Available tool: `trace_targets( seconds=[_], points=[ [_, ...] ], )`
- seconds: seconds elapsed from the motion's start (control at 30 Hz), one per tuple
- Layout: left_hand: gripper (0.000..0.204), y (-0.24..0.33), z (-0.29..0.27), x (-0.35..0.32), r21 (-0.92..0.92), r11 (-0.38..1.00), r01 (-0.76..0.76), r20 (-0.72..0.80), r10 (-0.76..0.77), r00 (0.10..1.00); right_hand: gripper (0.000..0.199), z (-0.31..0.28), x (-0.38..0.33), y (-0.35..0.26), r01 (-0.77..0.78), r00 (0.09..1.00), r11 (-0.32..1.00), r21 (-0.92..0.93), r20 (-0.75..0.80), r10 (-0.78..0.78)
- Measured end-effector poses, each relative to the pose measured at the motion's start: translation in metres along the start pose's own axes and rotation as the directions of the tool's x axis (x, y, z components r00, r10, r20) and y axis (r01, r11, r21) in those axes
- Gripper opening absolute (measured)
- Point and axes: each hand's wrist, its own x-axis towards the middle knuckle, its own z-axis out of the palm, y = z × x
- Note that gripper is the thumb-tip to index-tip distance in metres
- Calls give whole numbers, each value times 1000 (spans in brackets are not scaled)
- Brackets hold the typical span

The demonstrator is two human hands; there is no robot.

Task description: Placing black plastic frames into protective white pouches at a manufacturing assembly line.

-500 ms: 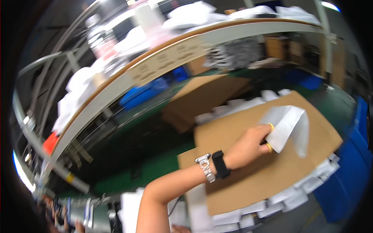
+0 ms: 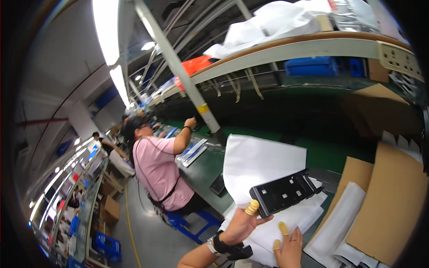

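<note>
My left hand [image 2: 239,228], with a metal watch and a black band at the wrist, grips the near left corner of a black plastic housing [image 2: 286,194]. Its thumb wears a yellow finger cot. The housing is long and flat, with small light squares on its face, and is held tilted above white sheets or bags [image 2: 268,163]. My right hand [image 2: 289,250] is just below and right of it, with yellow cots on two fingers. Those fingers are apart and lie on the white pile. Another dark flat piece [image 2: 218,184] rests on the bench to the left.
Cardboard sheets [image 2: 389,205] with white bags [image 2: 337,223] stand at the right. Overhead runs a shelf [image 2: 290,51] loaded with white bags, with a grey post [image 2: 178,67] at its left. A co-worker in a pink shirt [image 2: 156,172] sits at the same bench on a blue stool [image 2: 196,225].
The view has swung left. My left hand, earlier holding a white bag over the cardboard at right, now grips the black housing. My right hand has come into view.
</note>
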Motion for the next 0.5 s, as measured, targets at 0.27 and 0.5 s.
trace_targets(
  seconds=[0.27, 0.5],
  points=[
    [50, -61, -18, -36, -385, 896, 222, 24, -231, 973, 50, 7, -4, 5, 10, 997, 998, -64, 79, -5],
    [47, -14, -53, -44, 597, 677, 430, 284, -680, 676, 44, 17, 0, 19, -55, 998, 995, -85, 28, 57]
  ],
)
